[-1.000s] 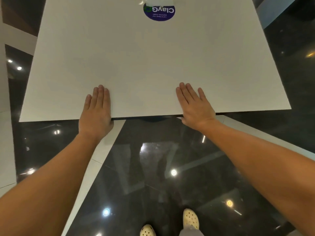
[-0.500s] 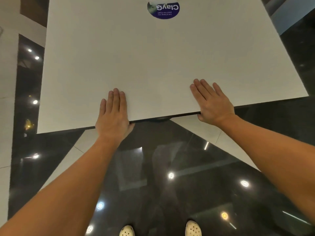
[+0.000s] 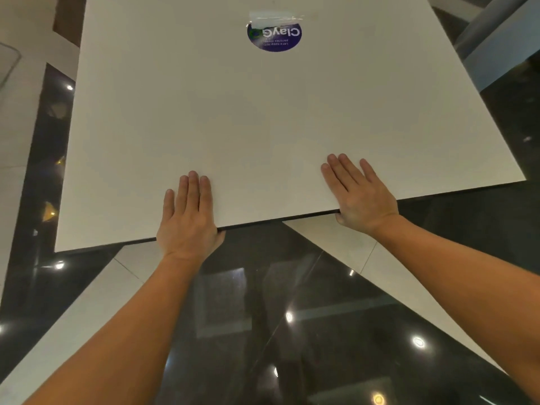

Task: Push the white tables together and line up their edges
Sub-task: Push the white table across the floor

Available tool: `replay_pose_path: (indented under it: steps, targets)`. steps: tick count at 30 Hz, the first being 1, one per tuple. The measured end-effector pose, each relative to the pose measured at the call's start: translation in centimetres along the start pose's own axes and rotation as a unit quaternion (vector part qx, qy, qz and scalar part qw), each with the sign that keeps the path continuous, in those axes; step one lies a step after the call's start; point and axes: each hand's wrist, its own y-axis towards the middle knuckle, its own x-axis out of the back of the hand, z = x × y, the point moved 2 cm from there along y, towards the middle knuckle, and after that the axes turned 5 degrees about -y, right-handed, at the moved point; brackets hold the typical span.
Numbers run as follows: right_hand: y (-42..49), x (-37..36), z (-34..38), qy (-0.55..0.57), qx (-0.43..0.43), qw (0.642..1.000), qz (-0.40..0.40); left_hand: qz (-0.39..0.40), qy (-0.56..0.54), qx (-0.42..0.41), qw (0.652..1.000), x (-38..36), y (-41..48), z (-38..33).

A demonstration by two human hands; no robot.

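Note:
One white square table (image 3: 263,118) fills the upper part of the view, its near edge slanting up to the right. A round blue sticker (image 3: 274,38) with peeling tape sits near its far side. My left hand (image 3: 188,217) grips the near edge, fingers flat on top and thumb under the rim. My right hand (image 3: 359,194) holds the same edge further right, fingers spread on top, thumb below. No second white table is in view.
Glossy dark floor tiles (image 3: 263,317) with white strips (image 3: 87,311) lie below the table, reflecting ceiling lights. A pale blue-grey surface (image 3: 496,33) stands at the upper right. A clear object (image 3: 7,62) shows at the left edge.
The table has turned: its near edge now rises to the right and its left corner has swung toward me. Both hands stayed on the edge. My feet have left the view.

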Motion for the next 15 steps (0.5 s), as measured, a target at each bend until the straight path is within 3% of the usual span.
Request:
replay_pose_path:
  steps: [6,15]
  targets:
    - [3.8,-0.6,-3.2,-0.009,0.002,1.000,-0.014,-0.037,0.001,0.001,0.999,-0.7,4.5,-0.7]
    - [11.3,-1.1,-7.5,-0.038,-0.002,0.999,-0.016,-0.027,0.006,0.020,0.999,-1.0,12.2,0.1]
